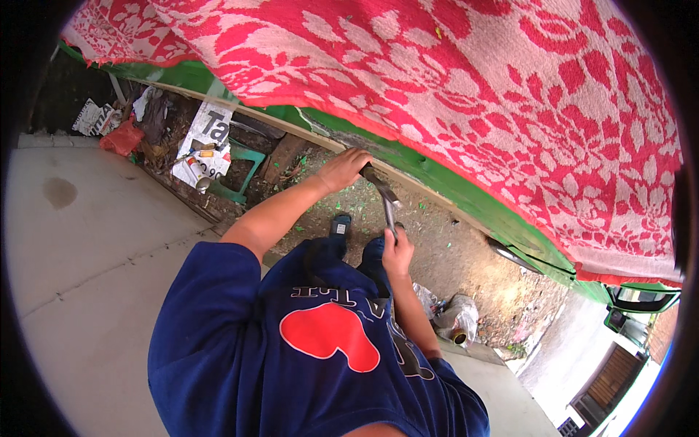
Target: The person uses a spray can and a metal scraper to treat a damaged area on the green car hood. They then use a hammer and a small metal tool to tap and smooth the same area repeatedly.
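Note:
My left hand (348,169) is closed on the dark grip of a metal hand tool (384,191), close to a long wooden strip (320,138). The tool slants down and right from that hand, with a shiny, hammer-like metal part near its middle. Lower down, my right hand (398,253) is closed round a grey metal shaft (390,217) that meets this part. Whether the two pieces are one tool or two touching each other, I cannot tell. Both hands are in front of my body, over the dirt ground.
A red and pink floral cloth (466,87) drapes over a green panel (408,151) ahead. To the left lie a printed white board (207,138), a green frame (251,175) and a red plastic bag (121,138). A clear plastic bag (460,317) sits at right, near concrete slabs (95,240).

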Motion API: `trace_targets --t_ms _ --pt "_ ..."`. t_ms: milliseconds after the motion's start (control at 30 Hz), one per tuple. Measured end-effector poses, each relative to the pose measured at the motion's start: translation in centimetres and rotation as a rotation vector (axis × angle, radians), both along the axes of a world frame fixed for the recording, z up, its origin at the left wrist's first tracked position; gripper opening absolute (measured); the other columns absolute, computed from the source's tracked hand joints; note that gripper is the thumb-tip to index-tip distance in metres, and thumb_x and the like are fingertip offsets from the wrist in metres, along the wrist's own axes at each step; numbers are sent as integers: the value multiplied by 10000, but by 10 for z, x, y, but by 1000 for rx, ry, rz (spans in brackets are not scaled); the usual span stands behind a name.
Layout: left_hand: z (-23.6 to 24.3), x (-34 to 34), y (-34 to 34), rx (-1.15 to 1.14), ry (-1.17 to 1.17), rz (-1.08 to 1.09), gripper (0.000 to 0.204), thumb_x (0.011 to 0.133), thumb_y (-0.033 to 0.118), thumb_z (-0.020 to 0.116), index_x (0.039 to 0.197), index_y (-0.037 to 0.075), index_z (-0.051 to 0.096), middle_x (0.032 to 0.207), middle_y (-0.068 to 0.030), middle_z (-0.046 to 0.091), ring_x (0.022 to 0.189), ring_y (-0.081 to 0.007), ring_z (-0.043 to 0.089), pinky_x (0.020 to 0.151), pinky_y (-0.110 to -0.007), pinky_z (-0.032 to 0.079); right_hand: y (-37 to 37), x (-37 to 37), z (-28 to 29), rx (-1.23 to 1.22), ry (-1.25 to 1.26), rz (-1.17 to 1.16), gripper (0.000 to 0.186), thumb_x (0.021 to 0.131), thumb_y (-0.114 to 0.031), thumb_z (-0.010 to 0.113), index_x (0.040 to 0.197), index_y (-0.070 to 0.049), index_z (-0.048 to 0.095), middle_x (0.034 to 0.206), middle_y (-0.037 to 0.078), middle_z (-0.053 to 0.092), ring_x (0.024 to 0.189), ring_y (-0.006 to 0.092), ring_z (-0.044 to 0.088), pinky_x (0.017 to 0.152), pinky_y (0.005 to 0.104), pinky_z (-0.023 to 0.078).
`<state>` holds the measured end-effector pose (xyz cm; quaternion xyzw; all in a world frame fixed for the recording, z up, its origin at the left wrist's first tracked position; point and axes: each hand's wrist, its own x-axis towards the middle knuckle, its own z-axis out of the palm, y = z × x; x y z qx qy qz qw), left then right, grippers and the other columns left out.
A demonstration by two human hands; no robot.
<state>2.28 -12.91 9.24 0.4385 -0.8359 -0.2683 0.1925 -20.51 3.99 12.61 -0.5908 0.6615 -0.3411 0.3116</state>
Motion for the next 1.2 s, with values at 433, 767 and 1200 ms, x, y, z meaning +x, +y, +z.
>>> trace_targets --t_ms 433,767,1200 --pt "8 -1 8 -70 58 -88 407 738 -8 652 1120 64 533 1204 -133 569 1199 -334 522 1001 -435 446 15 -21 -6 28 -279 -99 235 978 -224 620 918 1 647 641 -12 562 557 60 508 507 236 412" --pt "8 -18 3 4 -8 -107 374 730 -12 649 1090 70 591 1161 -90 591 1171 -308 541 993 -418 459 29 -63 13 131 -247 -95 242 946 -231 656 1003 3 663 631 27 561 585 86 518 547 277 444" --pt "-3 -7 6 -116 231 55 253 761 30 634 1007 77 596 1051 -90 606 1031 -320 595 858 -433 497 5 -51 45 159 -90 67 211 915 -199 687 987 -3 659 652 115 584 559 156 538 541 310 444"
